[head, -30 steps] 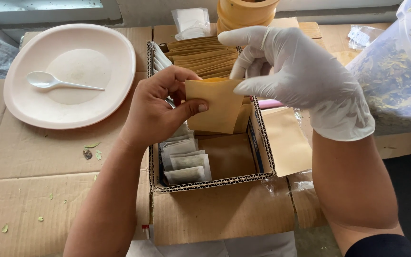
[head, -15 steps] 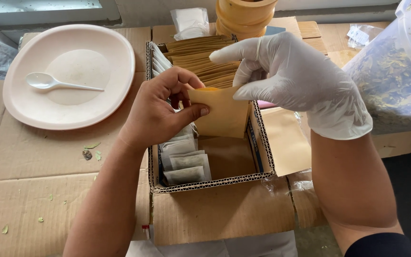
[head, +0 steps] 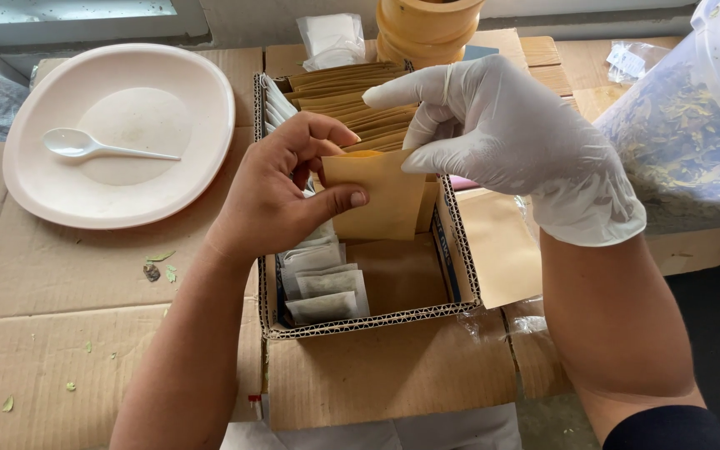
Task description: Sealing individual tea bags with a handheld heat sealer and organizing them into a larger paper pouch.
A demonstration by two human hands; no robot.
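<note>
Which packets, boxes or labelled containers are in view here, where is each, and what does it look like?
Brown paper pouch: flat, held by both hands above the box.
Cardboard box: centre, open, rectangular.
Brown pouches: rowed at box's far end.
White sachets: box's near left.
Plastic tub: right, clear, holding dried leaves.

Your bare left hand [head: 272,196] is raised with thumb and fingers pinched together, forearm running down to the lower left. Your right hand [head: 510,137], in a white glove, pinches thumb against curled fingers, index extended leftward.
</note>
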